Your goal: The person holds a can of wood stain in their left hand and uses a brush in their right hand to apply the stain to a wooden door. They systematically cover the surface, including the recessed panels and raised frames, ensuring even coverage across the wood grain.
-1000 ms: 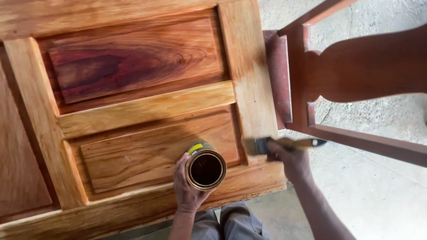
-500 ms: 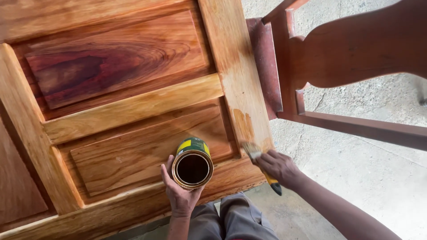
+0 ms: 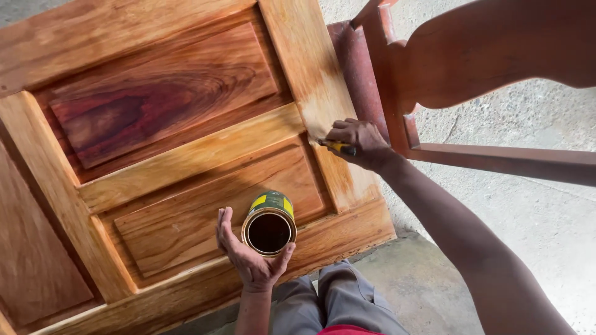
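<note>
Head view: right hand (image 3: 357, 141) grips brush (image 3: 338, 147).

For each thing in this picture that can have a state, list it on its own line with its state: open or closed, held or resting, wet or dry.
Tin can: open, lid off, dark liquid inside, held in left hand.
Brush: gripped in right hand, pressed on the door's side rail.
Wooden door: lying flat, glossy; wet-looking sheen near the brush.
Wooden chair: beside the door, untouched.
</note>
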